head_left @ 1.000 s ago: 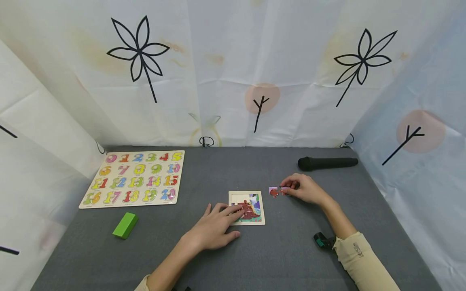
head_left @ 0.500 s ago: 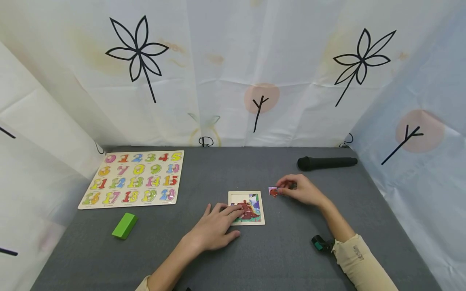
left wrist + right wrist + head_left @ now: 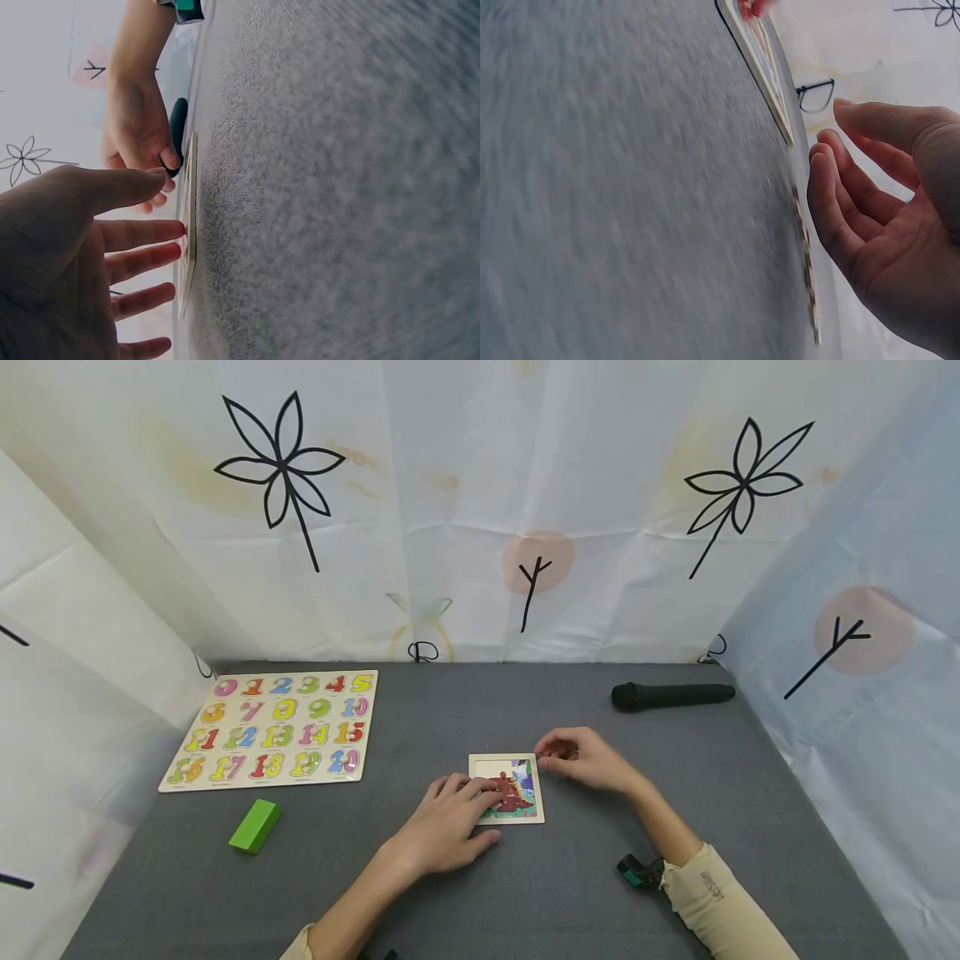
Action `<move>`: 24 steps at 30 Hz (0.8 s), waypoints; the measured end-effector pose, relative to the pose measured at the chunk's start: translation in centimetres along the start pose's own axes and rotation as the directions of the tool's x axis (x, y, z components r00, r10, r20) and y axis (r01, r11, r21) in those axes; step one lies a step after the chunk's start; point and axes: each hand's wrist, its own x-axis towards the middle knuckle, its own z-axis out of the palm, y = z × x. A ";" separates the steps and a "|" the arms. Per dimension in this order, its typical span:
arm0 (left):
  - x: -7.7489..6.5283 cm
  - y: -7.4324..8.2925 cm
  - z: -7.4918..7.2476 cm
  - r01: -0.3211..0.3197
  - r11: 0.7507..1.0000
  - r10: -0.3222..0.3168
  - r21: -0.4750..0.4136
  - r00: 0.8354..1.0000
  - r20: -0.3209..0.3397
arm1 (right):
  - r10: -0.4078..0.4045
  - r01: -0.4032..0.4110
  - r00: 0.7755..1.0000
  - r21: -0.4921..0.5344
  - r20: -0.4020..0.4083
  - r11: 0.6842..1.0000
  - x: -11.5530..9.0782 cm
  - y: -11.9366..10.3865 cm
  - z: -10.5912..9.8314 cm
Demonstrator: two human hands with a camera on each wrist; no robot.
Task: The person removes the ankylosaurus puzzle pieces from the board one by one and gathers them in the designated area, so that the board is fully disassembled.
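Observation:
A small wooden jigsaw puzzle [image 3: 528, 818] with a red dinosaur picture lies at the middle of the table. My left hand [image 3: 442, 831] rests its spread fingers on the puzzle's left part, covering some of the picture. Close to the puzzle's upper right corner is my right hand [image 3: 592, 760], its fingers loosely bent. In the right wrist view its thumb [image 3: 877, 120] stands apart from the fingertips, and nothing shows between them. Beneath that hand a row of thin jigsaw pieces [image 3: 807, 262] lies on the table; from the head the hand mostly hides them.
A wooden number board [image 3: 273, 731] lies at the back left, with a green block [image 3: 256, 826] in front of it. A black microphone [image 3: 672, 696] lies at the back right. White printed curtains [image 3: 457, 510] rise behind the grey table [image 3: 525, 902].
My right hand has moved left toward the puzzle, passing over the loose pieces that showed beside its fingertips before. My left hand stays almost where it was on the puzzle.

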 end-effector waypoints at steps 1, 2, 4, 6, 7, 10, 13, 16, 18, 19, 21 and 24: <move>0.1 0.0 0.1 -0.001 1.000 0.001 -0.001 1.000 -0.001 | 0.004 -0.004 1.000 0.006 0.007 1.000 0.1 -0.1 0.2; 0.2 0.0 0.1 -0.005 1.000 0.005 -0.004 1.000 -0.003 | 0.005 -0.005 1.000 0.011 0.015 1.000 0.3 -0.2 0.5; 0.4 -0.1 0.2 -0.017 1.000 0.017 -0.010 1.000 -0.008 | 0.002 -0.002 1.000 0.007 0.029 1.000 0.6 -0.4 0.9; 0.6 -0.2 0.3 -0.042 0.999 0.041 -0.025 0.999 -0.016 | -0.009 0.010 0.999 -0.007 0.041 1.000 0.9 -0.5 1.3; 0.8 -0.3 0.3 -0.057 0.998 0.056 -0.034 0.998 -0.020 | -0.013 0.014 0.999 -0.016 0.047 1.000 1.1 -0.6 1.5; 1.2 -0.4 0.4 -0.091 0.993 0.091 -0.078 0.996 -0.004 | -0.021 0.025 0.998 -0.056 0.062 0.998 1.6 -0.7 2.0; 1.5 -0.5 0.4 -0.090 0.987 0.096 -0.135 0.995 0.040 | -0.018 0.025 0.997 -0.104 0.070 0.994 2.1 -0.8 2.4; 1.8 -0.6 0.4 -0.074 0.982 0.089 -0.175 0.993 0.080 | -0.008 0.019 0.997 -0.144 0.077 0.989 2.4 -0.8 2.6; 1.9 -0.7 0.5 -0.070 0.979 0.088 -0.190 0.992 0.088 | -0.007 0.020 0.997 -0.168 0.081 0.986 2.5 -0.8 2.6; 1.9 -0.7 0.5 -0.067 0.979 0.086 -0.195 0.992 0.091 | -0.005 0.020 0.996 -0.177 0.085 0.984 2.6 -0.8 2.6; 1.9 -0.7 0.5 -0.069 0.979 0.088 -0.194 0.992 0.090 | -0.011 0.029 0.995 -0.192 0.095 0.981 2.7 -0.9 2.7; 1.9 -0.7 0.5 -0.068 0.981 0.085 -0.180 0.992 0.090 | -0.022 0.045 0.993 -0.205 0.114 0.978 2.7 -1.0 2.6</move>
